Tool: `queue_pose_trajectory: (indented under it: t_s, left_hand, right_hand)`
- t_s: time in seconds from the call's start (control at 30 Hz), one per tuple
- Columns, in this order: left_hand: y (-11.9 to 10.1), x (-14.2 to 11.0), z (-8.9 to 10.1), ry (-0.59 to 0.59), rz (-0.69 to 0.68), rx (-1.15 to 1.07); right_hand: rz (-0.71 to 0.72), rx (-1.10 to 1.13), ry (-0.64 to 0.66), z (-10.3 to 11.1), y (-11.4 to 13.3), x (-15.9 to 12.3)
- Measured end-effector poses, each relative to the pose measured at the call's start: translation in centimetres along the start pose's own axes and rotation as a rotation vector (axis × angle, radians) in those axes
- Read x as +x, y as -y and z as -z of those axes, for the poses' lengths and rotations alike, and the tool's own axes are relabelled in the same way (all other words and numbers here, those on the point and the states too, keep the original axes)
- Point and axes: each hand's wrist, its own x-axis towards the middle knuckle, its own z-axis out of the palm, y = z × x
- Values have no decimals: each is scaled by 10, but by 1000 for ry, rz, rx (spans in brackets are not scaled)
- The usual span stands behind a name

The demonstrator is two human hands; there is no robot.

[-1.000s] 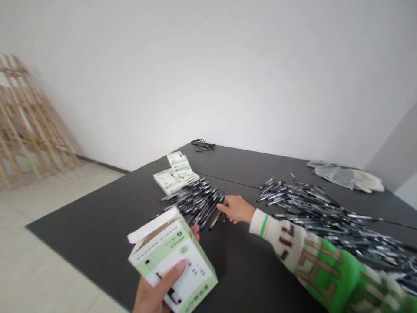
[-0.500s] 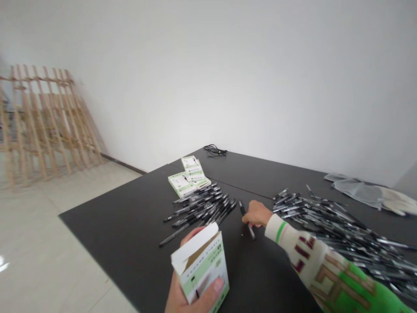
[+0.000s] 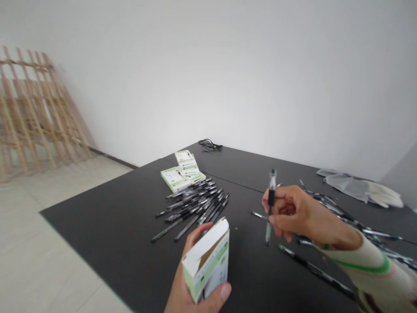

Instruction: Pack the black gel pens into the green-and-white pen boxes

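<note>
My left hand [image 3: 187, 284] is wrapped round a small white and green carton [image 3: 213, 265], whose top flap stands partly open. Between the thumb and fingers of my right hand [image 3: 293, 213] is a clear pen [image 3: 270, 208] with a black grip, held nearly upright above the table. Behind the carton lies a pile of black and clear pens [image 3: 198, 206]. A larger heap of pens [image 3: 368, 230] spreads behind and below my right forearm, partly hidden by it. One loose pen [image 3: 316, 271] lies in front of my right hand.
Flat white and green boxes [image 3: 177, 178] lie beyond the nearer pile on the black table [image 3: 97, 226]. A coiled black cable [image 3: 210, 144] is at the far corner. Whitish gloves [image 3: 381, 193] rest at the back right. Wooden frames [image 3: 35, 113] lean on the wall.
My right hand has lifted the pen off the table and moved right, turning it nearly upright. The carton stays in my left hand. The view has shifted slightly.
</note>
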Motion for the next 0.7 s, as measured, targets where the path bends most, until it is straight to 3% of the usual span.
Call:
queue_pose_trajectory:
  t_s: [0.17, 0.3, 0.47, 0.6, 0.7]
  left_hand:
    - [-3, 2, -11, 133, -54, -9]
    - [-2, 1, -14, 205, -10, -62]
    - [3, 2, -10, 207, -28, -23]
    - [3, 6, -6, 302, -30, 61]
    - [-3, 7, -11, 299, 0, 75]
  right_hand:
    - [311, 337, -65, -31, 21, -26]
    - [425, 240, -66, -54, 17, -24]
    - [465, 179, -160, -50, 15, -21]
    - [442, 96, -134, -41, 23, -22]
    - [392, -48, -113, -39, 34, -22]
